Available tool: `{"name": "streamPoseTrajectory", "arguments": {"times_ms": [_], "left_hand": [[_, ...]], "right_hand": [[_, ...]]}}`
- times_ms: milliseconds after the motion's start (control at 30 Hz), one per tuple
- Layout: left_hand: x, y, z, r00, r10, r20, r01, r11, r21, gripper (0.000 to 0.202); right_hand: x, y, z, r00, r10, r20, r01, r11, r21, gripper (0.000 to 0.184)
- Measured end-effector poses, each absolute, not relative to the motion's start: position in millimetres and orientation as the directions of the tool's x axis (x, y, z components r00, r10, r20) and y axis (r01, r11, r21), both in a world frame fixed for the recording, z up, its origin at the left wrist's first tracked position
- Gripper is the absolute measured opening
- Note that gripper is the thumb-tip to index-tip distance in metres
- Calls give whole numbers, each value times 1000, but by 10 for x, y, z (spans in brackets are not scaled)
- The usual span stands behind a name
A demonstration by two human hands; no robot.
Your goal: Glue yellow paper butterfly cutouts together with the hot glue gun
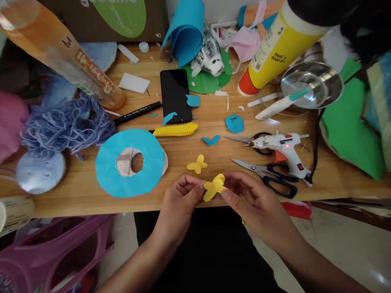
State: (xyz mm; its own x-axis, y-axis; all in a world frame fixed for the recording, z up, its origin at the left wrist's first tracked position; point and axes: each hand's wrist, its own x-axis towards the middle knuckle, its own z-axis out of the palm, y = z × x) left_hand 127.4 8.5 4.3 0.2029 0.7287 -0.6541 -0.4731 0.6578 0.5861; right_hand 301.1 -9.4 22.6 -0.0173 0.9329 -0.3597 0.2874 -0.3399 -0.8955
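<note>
Between my two hands, at the table's front edge, is a yellow paper butterfly (214, 187). My left hand (183, 199) pinches its left wing with thumb and fingertips. On the opposite side, my right hand (252, 199) grips the right wing between thumb and curled fingers. A second yellow paper butterfly (198, 164) lies on the wood just beyond my left fingers. Behind it rests a small blue paper butterfly (211, 140). A scalloped blue paper piece (234, 123) lies farther back. To the left is a blue paper ring (105, 171) over a pale disc.
Right of my hands lie scissors (265, 169) and a glue gun (282, 144) with a red light on. A yellow utility knife (175, 130), black phone (174, 93) and marker (137, 113) lie mid-table. Blue yarn (67, 126) and an orange bottle (70, 61) stand left; a yellow canister (281, 44) stands right.
</note>
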Motion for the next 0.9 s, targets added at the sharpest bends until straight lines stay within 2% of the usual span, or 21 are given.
{"name": "streamPoseTrajectory", "arguments": {"times_ms": [133,333,500,633,767,900], "left_hand": [[1216,32,93,217,728,-650,-373,677,634,25],[1124,-11,127,213,786,-581,-302,618,726,34],[1140,-35,69,257,771,-583,-318,637,702,27],[1114,-50,21,216,778,-590,-350,626,697,24],[1049,-32,1,164,787,-595,-336,612,716,24],[1008,-7,23,184,792,-582,-320,608,726,26]], "right_hand": [[2986,-101,236,-86,893,-443,237,-413,-879,24],[2886,-36,238,-62,912,-406,208,-386,-899,18],[2788,-3,248,-101,907,-409,139,-394,-909,17],[2753,0,230,-148,889,-433,142,-414,-899,17],[2757,0,203,-94,906,-412,117,-401,-909,23],[2739,0,192,-114,893,-435,186,-411,-892,25]]}}
